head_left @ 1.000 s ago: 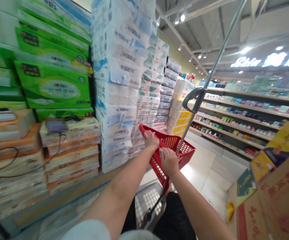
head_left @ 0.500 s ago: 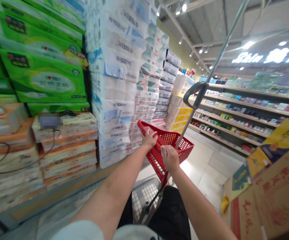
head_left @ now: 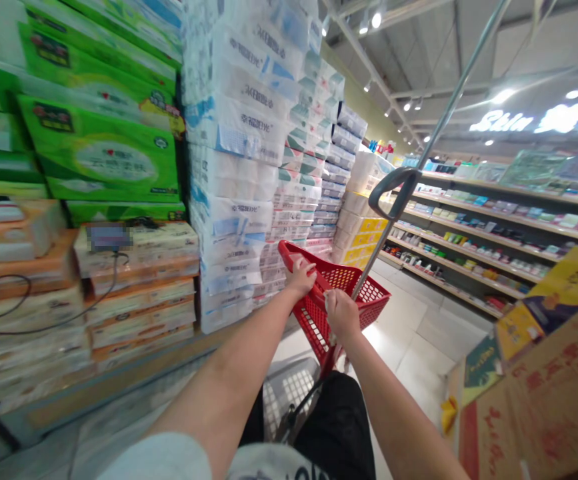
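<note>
A red plastic shopping cart (head_left: pixel 313 325) with lattice sides stands before me. My left hand (head_left: pixel 301 275) wraps round its red handle bar towards the left end. Closed on the same bar, nearer the right end, is my right hand (head_left: pixel 341 312). Up out of the cart's basket leans a long metal pole (head_left: pixel 443 127), tilted to the right, with a grey loop handle (head_left: pixel 393 193) on it; neither hand touches it. Below the red basket, close to my legs, lies a grey lattice part (head_left: pixel 296 390), partly hidden.
Tall stacks of white paper packs (head_left: pixel 241 180) rise on the left, beside green tissue packs (head_left: pixel 113 157). A small device with a cable (head_left: pixel 111 287) lies on orange-and-white packs. Cardboard boxes (head_left: pixel 559 393) crowd the right; stocked shelves (head_left: pixel 469 233) stand beyond the tiled floor.
The view has turned slightly left, so the stacks and shelves sit further right in the picture. Both hands keep their hold on the handle bar.
</note>
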The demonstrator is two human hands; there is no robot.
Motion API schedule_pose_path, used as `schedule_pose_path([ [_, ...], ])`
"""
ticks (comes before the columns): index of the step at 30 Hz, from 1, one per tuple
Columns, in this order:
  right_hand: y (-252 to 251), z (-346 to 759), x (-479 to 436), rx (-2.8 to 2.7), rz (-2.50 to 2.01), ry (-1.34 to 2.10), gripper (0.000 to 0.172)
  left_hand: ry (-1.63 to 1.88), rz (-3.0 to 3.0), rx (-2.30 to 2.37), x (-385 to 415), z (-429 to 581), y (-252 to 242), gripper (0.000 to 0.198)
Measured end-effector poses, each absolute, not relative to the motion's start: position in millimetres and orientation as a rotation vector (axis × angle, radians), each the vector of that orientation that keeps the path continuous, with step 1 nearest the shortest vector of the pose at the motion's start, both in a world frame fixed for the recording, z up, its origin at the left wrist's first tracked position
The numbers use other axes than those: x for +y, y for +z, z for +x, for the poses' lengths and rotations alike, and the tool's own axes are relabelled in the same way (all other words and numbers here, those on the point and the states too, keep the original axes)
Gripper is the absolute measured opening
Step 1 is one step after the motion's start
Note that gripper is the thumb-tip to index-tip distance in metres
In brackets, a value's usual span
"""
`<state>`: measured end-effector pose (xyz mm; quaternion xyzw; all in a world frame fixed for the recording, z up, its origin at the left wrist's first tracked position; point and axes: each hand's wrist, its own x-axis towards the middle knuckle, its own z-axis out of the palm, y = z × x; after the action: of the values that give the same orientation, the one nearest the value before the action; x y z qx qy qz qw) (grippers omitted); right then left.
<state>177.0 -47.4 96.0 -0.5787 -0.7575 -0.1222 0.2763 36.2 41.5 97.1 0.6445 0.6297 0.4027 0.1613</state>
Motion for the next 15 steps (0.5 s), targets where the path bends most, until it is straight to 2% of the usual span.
schedule_pose_path([
  [4, 125, 172, -36, -2.214, -1.780, -0.259, 0.040, 1.144, 1.830, 1.801, 42, 37, 96, 0.040],
  [7, 105, 170, -43, -2.111, -1.689, -0.399, 0.041, 1.150, 1.846, 1.808, 41, 36, 97, 0.040],
  [11, 63, 172, -57, -1.975, -1.245, -0.678, 0.034, 1.153, 1.851, 1.806, 39, 35, 98, 0.040],
  [13, 66, 170, -58, -1.961, -1.273, -0.654, 0.034, 1.150, 1.837, 1.808, 40, 36, 98, 0.040],
  [15, 86, 165, -54, -1.975, -1.499, -0.524, 0.039, 1.138, 1.817, 1.825, 43, 38, 96, 0.040],
])
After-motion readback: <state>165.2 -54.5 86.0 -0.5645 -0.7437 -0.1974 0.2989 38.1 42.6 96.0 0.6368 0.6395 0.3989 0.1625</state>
